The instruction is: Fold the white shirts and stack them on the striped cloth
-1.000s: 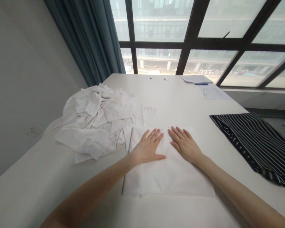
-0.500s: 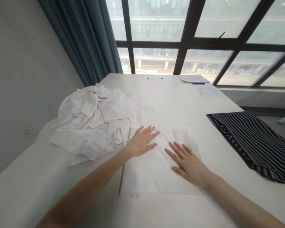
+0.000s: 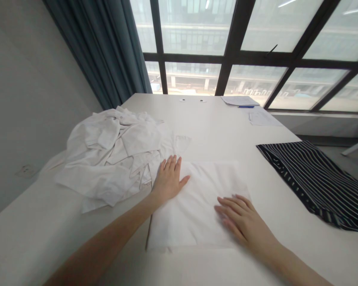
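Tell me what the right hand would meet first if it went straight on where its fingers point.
Probably the left hand, around its thumb side: the right hand points that way across the flat cloth. The right hand's height is unclear, so it might pass above.

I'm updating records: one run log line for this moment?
left hand: on rectangular white cloth | right hand: over its right side | left: crumpled white cloth pile | right: white-striped black cloth

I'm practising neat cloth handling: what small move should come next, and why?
Perhaps sweep the right hand outward across the folded white cloth: creases show between the hands, while the left hand lies near its far left corner, well placed to steady it.
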A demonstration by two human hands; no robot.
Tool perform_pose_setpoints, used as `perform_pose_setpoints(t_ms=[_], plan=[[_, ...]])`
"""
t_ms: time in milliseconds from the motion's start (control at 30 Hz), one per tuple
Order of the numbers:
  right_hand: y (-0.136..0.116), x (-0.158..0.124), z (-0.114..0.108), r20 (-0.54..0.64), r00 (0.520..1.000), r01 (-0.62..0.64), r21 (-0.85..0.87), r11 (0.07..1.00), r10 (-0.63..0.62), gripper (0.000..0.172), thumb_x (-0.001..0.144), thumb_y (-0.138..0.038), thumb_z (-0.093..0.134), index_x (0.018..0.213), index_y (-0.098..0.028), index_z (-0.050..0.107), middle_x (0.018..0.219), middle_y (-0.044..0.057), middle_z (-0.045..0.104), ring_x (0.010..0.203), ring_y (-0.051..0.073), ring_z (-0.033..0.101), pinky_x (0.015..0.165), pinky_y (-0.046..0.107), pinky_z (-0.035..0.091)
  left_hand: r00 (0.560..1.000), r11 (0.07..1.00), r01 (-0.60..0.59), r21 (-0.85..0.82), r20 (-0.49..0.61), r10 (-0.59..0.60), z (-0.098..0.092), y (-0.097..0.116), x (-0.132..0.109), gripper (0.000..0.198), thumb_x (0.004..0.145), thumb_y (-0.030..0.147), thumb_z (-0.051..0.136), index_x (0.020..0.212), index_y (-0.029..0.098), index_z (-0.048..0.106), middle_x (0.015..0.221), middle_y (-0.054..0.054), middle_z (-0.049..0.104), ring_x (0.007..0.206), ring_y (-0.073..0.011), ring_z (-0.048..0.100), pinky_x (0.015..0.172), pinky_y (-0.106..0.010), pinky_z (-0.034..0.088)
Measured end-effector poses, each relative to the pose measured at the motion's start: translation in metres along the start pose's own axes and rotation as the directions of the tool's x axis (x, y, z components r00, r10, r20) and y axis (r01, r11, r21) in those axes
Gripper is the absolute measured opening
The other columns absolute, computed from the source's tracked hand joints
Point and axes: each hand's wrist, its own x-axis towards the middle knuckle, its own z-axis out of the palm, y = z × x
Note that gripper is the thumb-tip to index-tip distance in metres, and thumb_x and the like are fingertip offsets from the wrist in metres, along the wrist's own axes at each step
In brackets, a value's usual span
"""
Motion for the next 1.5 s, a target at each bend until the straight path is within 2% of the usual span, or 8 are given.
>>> perform_pose_setpoints(t_ms=[100,267,367,533,800,1200,1367,1500], plan=[[-0.002,0.04,-0.002,-0.059,0.998,-0.01,0.026,1.0,0.011,0.037,0.1,-0.022,0.036,0.128,-0.024,0.06,0.132,0.005,0.063,0.121,0.02,0.057,0.111,0.045,0.034,0.999,0.999,-0.034,0.015,0.016,0.034,0.002,-0.002,0.0,0.071,0.097,0.054,0.031,0.147,0.002,0.033,0.151,-0.024,0.037,0.142,-0.0321,0.031,0.117,-0.049,0.019],[0.001,0.11,0.015,-0.021,0.999,0.024,-0.013,1.0,-0.025,0.046,0.1,-0.023,0.033,0.143,-0.013,0.045,0.151,0.008,0.043,0.141,0.022,0.034,0.115,0.045,0.028,0.998,0.998,-0.066,0.012,0.025,0.066,0.004,-0.007,0.0,0.074,0.096,0.056,0.034,0.147,0.003,0.032,0.151,-0.023,0.036,0.142,-0.0314,0.032,0.117,-0.048,0.02],[0.007,0.126,0.028,0.007,1.0,-0.002,-0.024,1.0,0.002,0.049,0.102,-0.031,0.031,0.148,-0.017,0.038,0.155,0.006,0.036,0.144,0.022,0.029,0.117,0.046,0.025,0.997,0.997,-0.073,0.012,0.028,0.072,0.004,-0.008,-0.001,0.076,0.096,0.058,0.036,0.148,0.003,0.03,0.153,-0.022,0.034,0.143,-0.0305,0.03,0.117,-0.047,0.019],[0.025,0.11,0.031,0.005,0.995,-0.095,-0.111,0.989,0.096,0.056,0.101,-0.048,0.027,0.151,-0.024,0.034,0.157,0.006,0.031,0.144,0.024,0.028,0.115,0.047,0.026,0.995,0.996,-0.085,0.017,0.046,0.084,0.002,-0.009,-0.001,0.08,0.094,0.062,0.036,0.148,0.003,0.031,0.153,-0.023,0.033,0.144,-0.0299,0.028,0.118,-0.046,0.018],[0.062,0.072,0.028,-0.135,0.955,-0.292,-0.262,0.92,0.265,0.054,0.1,-0.047,0.03,0.151,-0.027,0.034,0.155,0.004,0.036,0.144,0.027,0.028,0.114,0.052,0.025,0.995,0.995,-0.096,0.034,0.039,0.094,-0.002,-0.022,-0.014,0.08,0.094,0.063,0.033,0.15,0.006,0.027,0.155,-0.021,0.03,0.146,-0.0282,0.024,0.117,-0.048,0.019],[0.082,0.053,0.031,-0.121,0.896,-0.444,-0.18,0.878,0.428,0.058,0.101,-0.047,0.026,0.155,-0.027,0.02,0.157,0.006,0.031,0.142,0.026,0.032,0.11,0.051,0.033,0.995,0.994,-0.095,0.052,-0.017,0.096,-0.009,-0.021,-0.027,0.066,0.099,0.049,0.033,0.148,0.005,0.034,0.154,-0.022,0.032,0.145,-0.0303,0.027,0.118,-0.052,0.015],[0.082,0.052,0.033,-0.151,0.898,-0.434,-0.163,0.886,0.412,0.058,0.101,-0.047,0.025,0.155,-0.028,0.018,0.156,0.007,0.033,0.141,0.027,0.034,0.109,0.052,0.033,0.963,0.962,-0.268,-0.054,0.028,0.27,-0.025,0.005,-0.036,0.054,0.101,0.04,0.031,0.148,0.014,0.037,0.155,-0.013,0.034,0.145,-0.0239,0.027,0.12,-0.047,0.014],[0.082,0.053,0.032,-0.157,0.894,-0.443,-0.163,0.882,0.42,0.058,0.101,-0.048,0.024,0.154,-0.027,0.023,0.156,0.006,0.034,0.141,0.029,0.034,0.109,0.053,0.033,0.859,0.849,-0.468,-0.245,0.097,0.502,-0.038,0.034,-0.055,0.062,0.098,0.056,0.034,0.15,0.023,0.033,0.159,-0.011,0.025,0.148,-0.0263,0.018,0.118,-0.048,0.018]])
